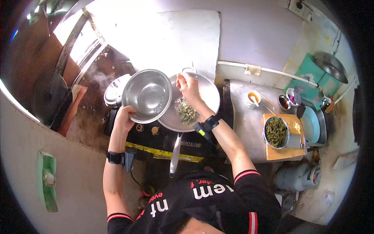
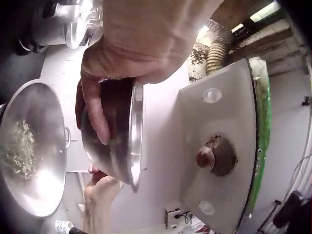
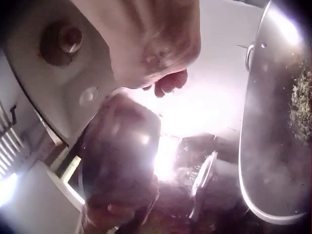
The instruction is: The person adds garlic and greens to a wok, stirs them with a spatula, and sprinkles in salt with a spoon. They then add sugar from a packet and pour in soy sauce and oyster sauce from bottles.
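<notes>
My left hand (image 1: 124, 117) grips the near left rim of an empty-looking steel bowl (image 1: 150, 93), held up over the left part of the wok. In the left wrist view the fingers lie along the outside of the bowl (image 2: 114, 156). My right hand (image 1: 189, 89) is above the wok (image 1: 209, 95), just right of the bowl's rim, with its fingers curled in; nothing shows in it. The right wrist view has this hand (image 3: 158, 53) close above the bowl (image 3: 124, 141). Pale green chopped pieces (image 1: 186, 112) lie heaped in the wok, whose handle (image 1: 175, 154) points toward me.
A lidded metal pot (image 1: 116, 89) stands left of the wok, with steam nearby. On the right counter, a cutting board (image 1: 272, 155) carries a bowl of dark greens (image 1: 276, 132) and a cleaver (image 1: 295, 141). Behind are a cup with a spoon (image 1: 253, 98) and a blue basin (image 1: 310, 123).
</notes>
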`<state>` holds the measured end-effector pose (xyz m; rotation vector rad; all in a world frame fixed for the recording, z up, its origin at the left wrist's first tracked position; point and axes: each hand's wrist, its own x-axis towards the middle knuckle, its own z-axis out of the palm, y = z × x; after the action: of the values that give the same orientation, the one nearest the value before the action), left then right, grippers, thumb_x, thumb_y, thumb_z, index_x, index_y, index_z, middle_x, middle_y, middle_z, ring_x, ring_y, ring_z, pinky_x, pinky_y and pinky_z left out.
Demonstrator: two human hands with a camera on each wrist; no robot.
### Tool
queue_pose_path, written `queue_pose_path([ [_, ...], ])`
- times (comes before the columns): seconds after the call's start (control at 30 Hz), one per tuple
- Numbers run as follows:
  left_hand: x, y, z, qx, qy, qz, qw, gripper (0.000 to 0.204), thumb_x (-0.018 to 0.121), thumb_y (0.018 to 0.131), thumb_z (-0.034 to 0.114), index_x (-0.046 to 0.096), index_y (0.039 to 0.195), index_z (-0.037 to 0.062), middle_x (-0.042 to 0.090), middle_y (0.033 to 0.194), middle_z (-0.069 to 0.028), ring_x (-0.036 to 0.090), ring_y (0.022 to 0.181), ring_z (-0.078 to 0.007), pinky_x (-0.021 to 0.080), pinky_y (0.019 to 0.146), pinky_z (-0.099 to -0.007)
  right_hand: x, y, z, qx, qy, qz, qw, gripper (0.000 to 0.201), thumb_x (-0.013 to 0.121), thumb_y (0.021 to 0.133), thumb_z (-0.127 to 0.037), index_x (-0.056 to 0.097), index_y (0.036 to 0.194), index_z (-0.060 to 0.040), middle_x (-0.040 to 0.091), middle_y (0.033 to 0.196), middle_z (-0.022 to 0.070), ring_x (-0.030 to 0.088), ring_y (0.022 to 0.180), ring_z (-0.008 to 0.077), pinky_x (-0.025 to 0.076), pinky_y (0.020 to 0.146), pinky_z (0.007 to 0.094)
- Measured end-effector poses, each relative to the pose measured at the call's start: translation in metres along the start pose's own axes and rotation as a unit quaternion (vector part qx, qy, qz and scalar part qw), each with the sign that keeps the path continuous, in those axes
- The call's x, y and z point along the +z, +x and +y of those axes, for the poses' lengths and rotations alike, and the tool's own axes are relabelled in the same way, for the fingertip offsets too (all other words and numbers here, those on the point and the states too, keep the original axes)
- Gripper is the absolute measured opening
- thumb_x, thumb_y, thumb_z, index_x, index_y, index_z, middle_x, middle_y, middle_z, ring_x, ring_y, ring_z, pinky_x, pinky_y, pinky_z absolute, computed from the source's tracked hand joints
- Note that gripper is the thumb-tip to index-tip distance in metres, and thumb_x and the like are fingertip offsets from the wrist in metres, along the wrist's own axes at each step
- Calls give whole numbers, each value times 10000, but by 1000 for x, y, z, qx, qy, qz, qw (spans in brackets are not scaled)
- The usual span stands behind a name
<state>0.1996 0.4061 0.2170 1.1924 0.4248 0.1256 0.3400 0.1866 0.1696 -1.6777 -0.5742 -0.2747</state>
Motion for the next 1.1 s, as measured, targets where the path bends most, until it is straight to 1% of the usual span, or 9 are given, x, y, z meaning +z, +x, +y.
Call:
queue_pose_path([
  [0.2, 23, -3, -2, 29, 24, 17, 999, 283, 461, 675, -13, 493, 954, -47, 551, 857, -135, 605, 723, -253, 531, 562, -401, -5, -38, 57, -298, -468, 56, 831, 295, 472, 884, -203, 480, 1126, -36, 566, 952, 186, 597, 630, 260, 500, 671, 390],
  [0.27, 38, -16, -12, 24, 34, -8, 999, 302, 460, 683, -6, 487, 980, -47, 554, 874, -142, 611, 736, -256, 532, 560, -391, -28, -41, 32, -48, -220, -42, 974, 395, 479, 891, -268, 449, 1203, -28, 521, 1071, 214, 607, 703, 270, 486, 738, 392],
  [0.33, 43, -12, -27, 23, 73, -14, 997, 337, 466, 681, -1, 484, 1016, -41, 560, 884, -140, 615, 737, -254, 536, 572, -367, -65, -60, -28, 200, 211, -105, 951, 399, 441, 925, -274, 423, 1224, -9, 557, 984, 180, 619, 786, 239, 481, 748, 335],
  [0.43, 79, -23, -75, -70, 140, -33, 987, 437, 495, 732, 1, 414, 1160, 36, 558, 978, -114, 607, 809, -223, 535, 568, -319, -66, -115, 2, -12, -4, 76, 997, 423, 488, 878, -115, 351, 1256, 16, 542, 1099, 175, 541, 1026, 246, 442, 821, 312],
  [0.57, 151, -81, -96, -154, 179, -248, 940, 499, 585, 832, 68, 337, 1265, 40, 500, 1129, -133, 559, 963, -190, 525, 714, -317, -142, -194, 17, 239, 111, 88, 961, 513, 488, 826, -18, 286, 1298, -1, 401, 1312, 172, 452, 1108, 189, 370, 922, 303],
  [0.67, 148, -73, -119, -140, 237, -390, 879, 577, 611, 845, 139, 306, 1325, 38, 491, 1147, -112, 546, 955, -154, 507, 755, -287, -185, -258, 68, 258, 76, 224, 937, 421, 464, 773, 35, 379, 1182, -10, 490, 1041, 86, 461, 1011, 154, 371, 865, 267],
  [0.8, 132, -79, -111, -206, 293, -455, 815, 444, 540, 895, 174, 384, 1280, 18, 561, 1072, -112, 554, 972, -168, 507, 793, -300, -224, -273, 86, 384, 99, 279, 875, 457, 425, 772, 20, 315, 1211, -45, 425, 1122, 128, 561, 807, 236, 585, 462, 356],
  [0.97, 82, -108, -72, -203, 223, -291, 908, 377, 513, 902, 158, 431, 1230, -9, 586, 1061, -123, 579, 966, -193, 509, 795, -332, -223, -273, 101, 355, 55, 301, 883, 464, 511, 847, -99, 297, 1257, -67, 446, 1137, 145, 592, 789, 241, 576, 486, 338],
  [1.1, 27, -158, -38, -105, 192, -26, 975, 307, 457, 917, 188, 497, 1151, -6, 603, 1016, -144, 609, 920, -219, 512, 758, -318, -213, -274, 45, 529, 178, 273, 784, 371, 516, 880, -211, 384, 1186, -48, 569, 989, 146, 624, 625, 208, 499, 443, 272],
])
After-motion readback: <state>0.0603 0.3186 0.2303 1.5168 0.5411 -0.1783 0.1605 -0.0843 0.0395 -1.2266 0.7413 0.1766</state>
